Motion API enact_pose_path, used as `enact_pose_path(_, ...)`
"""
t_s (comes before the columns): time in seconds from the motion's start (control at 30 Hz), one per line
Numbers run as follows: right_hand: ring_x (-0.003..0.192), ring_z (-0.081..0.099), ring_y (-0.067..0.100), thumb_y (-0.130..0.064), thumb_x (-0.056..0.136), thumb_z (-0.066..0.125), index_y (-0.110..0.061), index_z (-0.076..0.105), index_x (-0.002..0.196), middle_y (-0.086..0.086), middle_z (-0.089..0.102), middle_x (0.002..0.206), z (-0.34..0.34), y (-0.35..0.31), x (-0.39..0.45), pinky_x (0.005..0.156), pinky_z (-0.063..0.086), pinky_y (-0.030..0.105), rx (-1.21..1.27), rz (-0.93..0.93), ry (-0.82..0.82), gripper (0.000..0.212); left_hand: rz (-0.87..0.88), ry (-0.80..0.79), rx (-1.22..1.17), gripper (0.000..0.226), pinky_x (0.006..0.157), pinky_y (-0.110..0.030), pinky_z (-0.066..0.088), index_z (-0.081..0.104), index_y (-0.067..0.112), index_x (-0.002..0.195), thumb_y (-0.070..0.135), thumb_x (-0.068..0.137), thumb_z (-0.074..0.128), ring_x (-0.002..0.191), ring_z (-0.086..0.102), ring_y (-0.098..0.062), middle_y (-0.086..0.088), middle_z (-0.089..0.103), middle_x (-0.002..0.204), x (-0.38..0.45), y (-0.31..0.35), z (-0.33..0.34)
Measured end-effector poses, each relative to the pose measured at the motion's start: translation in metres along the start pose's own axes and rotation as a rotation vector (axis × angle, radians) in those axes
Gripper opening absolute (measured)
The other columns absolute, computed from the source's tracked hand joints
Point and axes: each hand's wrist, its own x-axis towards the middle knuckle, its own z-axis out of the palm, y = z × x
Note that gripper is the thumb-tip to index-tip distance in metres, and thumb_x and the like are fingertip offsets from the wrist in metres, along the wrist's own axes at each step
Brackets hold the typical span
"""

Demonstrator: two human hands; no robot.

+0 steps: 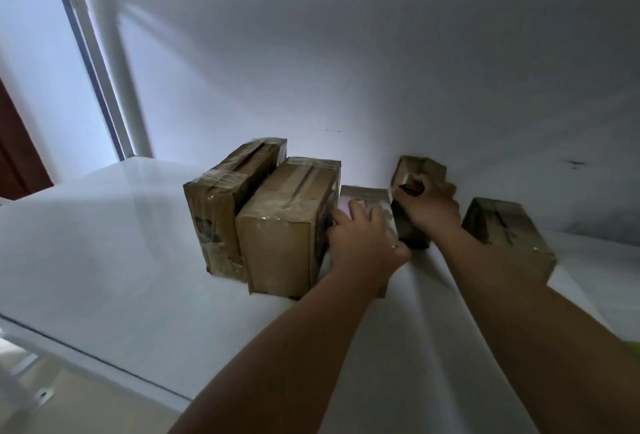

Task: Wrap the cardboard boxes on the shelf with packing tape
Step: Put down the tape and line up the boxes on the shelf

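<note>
Two bare forearms reach up and away from the near edge of the white shelf (104,260), and both end among the boxes at the far wall. The left hand (363,243) lies over the low, pale-topped cardboard box (363,196) squeezed in beside the taller ones; its fingers rest on the top face and bend slightly over it, though whether the grip truly clasps the box or only steadies it I cannot tell. The right hand (431,207) has its grip curled round the small dark brown cardboard box (420,170), which is tipped up on end and blurred, probably being lifted or turned so the next face can be reached.

Five cardboard boxes can be counted. Furthest left stands the tall brown box with clear tape bands (225,212), and touching its right side is the broad brown taped box (287,226); both sit upright and pushed together, which suggests they are finished and parked out of the way. Next come the two boxes under the hands. Well apart on the right lies the flat olive-brown cardboard box (509,229), its glossy surface hinting at tape, though I cannot be sure.

No roll of packing tape shows anywhere. Behind everything rises the plain white wall (346,70), and a white window frame (100,70) stands at far left.
</note>
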Motion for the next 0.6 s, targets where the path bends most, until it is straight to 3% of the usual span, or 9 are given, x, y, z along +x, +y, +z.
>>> enact_pose_path(0.1, 0.116, 0.048, 0.037, -0.062, 0.078, 0.055, -0.038, 0.044, 0.134, 0.013, 0.035, 0.140, -0.013, 0.008, -0.030, 0.094, 0.041, 0.038, -0.019, -0.083, 0.018, 0.062, 0.010, -0.065, 0.059, 0.082, 0.091, -0.045, 0.039, 0.011, 0.021, 0.151, 0.065, 0.087, 0.038, 0.131, 0.024, -0.046, -0.017, 0.014, 0.154, -0.005, 0.002, -0.010)
enact_pose_path(0.17, 0.116, 0.050, 0.035, -0.061, 0.075, 0.058, -0.039, 0.048, 0.133, 0.012, 0.040, 0.136, -0.023, 0.010, -0.045, 0.096, 0.042, 0.037, -0.002, -0.113, 0.033, 0.062, 0.046, -0.042, 0.094, 0.078, 0.086, -0.043, 0.039, 0.014, 0.020, 0.149, 0.062, 0.088, 0.037, 0.127, 0.030, -0.046, -0.018, 0.022, 0.150, -0.011, 0.007, -0.025)
enact_pose_path(0.27, 0.117, 0.051, 0.032, -0.058, 0.073, 0.058, -0.038, 0.052, 0.130, 0.010, 0.051, 0.133, -0.042, 0.011, -0.057, 0.101, 0.043, 0.039, 0.144, -0.068, 0.068, 0.061, 0.153, 0.084, 0.153, 0.070, 0.072, -0.039, 0.032, 0.025, 0.018, 0.141, 0.056, 0.085, 0.042, 0.115, 0.040, -0.041, -0.015, 0.037, 0.138, -0.026, 0.019, -0.058)
enact_pose_path(0.4, 0.117, 0.056, 0.024, -0.045, 0.082, 0.062, -0.027, 0.053, 0.135, 0.005, 0.060, 0.129, -0.057, 0.005, -0.069, 0.093, 0.044, 0.029, 0.440, -0.096, 0.038, 0.056, 0.178, 0.326, 0.050, 0.065, 0.071, -0.036, 0.030, 0.041, 0.017, 0.131, 0.057, 0.081, 0.048, 0.106, 0.047, -0.036, -0.013, 0.044, 0.129, -0.036, 0.014, -0.125)
enact_pose_path(0.5, 0.108, 0.060, 0.026, -0.054, 0.075, 0.065, -0.025, 0.061, 0.124, 0.008, 0.061, 0.123, -0.038, -0.009, -0.094, 0.092, 0.049, 0.037, 0.349, -0.125, -0.020, 0.057, 0.172, 0.475, -0.112, 0.068, 0.068, -0.032, 0.029, 0.045, 0.019, 0.128, 0.062, 0.076, 0.051, 0.091, 0.041, -0.024, -0.008, 0.045, 0.126, -0.035, 0.015, -0.172)
enact_pose_path(0.6, 0.112, 0.056, 0.025, -0.058, 0.074, 0.066, -0.022, 0.057, 0.125, 0.005, 0.058, 0.124, -0.015, -0.025, -0.115, 0.095, 0.047, 0.040, 0.182, -0.230, -0.186, 0.062, 0.205, 0.483, -0.254, 0.066, 0.065, -0.028, 0.029, 0.045, 0.022, 0.128, 0.064, 0.077, 0.052, 0.085, 0.036, -0.017, -0.004, 0.044, 0.122, -0.036, 0.028, -0.183)
